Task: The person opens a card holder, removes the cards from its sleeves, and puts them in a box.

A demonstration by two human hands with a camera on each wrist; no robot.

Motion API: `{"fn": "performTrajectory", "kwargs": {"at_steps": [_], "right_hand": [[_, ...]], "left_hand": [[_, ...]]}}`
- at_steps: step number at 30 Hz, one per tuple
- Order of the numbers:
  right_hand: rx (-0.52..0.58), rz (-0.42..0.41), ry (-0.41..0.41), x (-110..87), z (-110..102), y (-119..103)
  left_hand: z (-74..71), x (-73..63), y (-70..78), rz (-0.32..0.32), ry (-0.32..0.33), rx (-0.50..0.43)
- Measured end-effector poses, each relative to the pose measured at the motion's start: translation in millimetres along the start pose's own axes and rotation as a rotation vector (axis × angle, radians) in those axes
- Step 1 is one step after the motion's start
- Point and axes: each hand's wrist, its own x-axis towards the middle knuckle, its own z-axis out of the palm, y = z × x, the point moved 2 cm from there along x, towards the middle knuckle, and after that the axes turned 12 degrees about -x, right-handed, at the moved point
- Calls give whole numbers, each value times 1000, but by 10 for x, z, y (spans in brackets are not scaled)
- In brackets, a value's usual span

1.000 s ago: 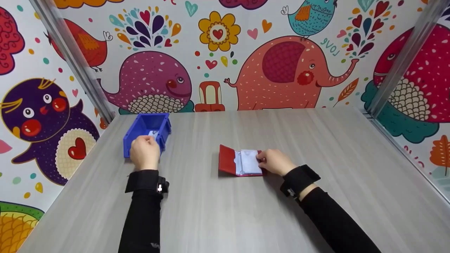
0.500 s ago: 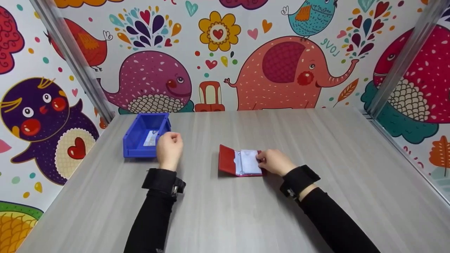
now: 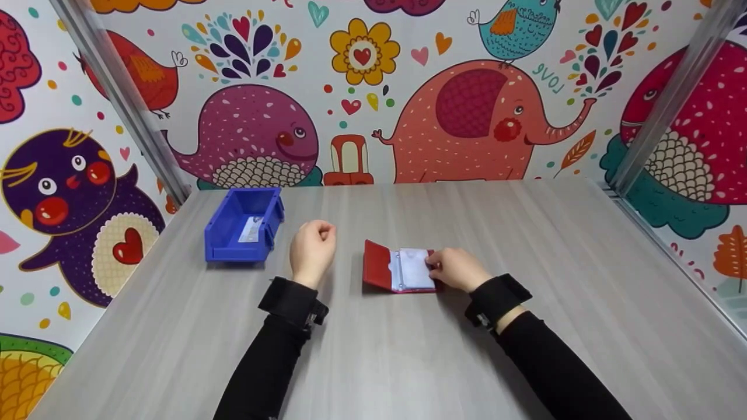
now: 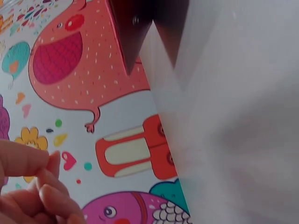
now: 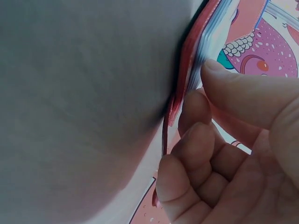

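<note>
A red card holder (image 3: 378, 265) lies unfolded on the table, its left cover raised at a slant and whitish plastic sleeves (image 3: 415, 269) showing inside. At its right edge my right hand (image 3: 458, 268) pinches the sleeves and cover between thumb and fingers. The right wrist view shows the thumb (image 5: 243, 91) on top of the stacked sleeves. My left hand (image 3: 313, 249) is above the table between the blue bin (image 3: 236, 254) and the holder, fingers curled. Nothing shows between its fingertips in the left wrist view. A whitish printed card (image 3: 251, 229) lies inside the bin.
The bin stands at the back left of the grey wood-grain table (image 3: 373, 361). Behind and beside the table rise walls printed with cartoon animals, with metal posts (image 3: 119, 96) at the corners.
My left hand has moved from over the bin rightward towards the card holder, uncovering the card in the bin. The right hand and the holder have stayed in place.
</note>
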Motion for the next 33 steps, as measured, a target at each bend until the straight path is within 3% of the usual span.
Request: {"fn": "performTrajectory", "kwargs": {"at_steps": [13, 26, 33], "right_hand": [[11, 1, -3, 6, 1, 1], [16, -13, 10, -2, -4, 8], [17, 4, 6, -13, -2, 7]], "left_hand": [[229, -146, 119, 87, -87, 21], [376, -264, 152, 57, -272, 129], [425, -303, 117, 38, -322, 138]]}}
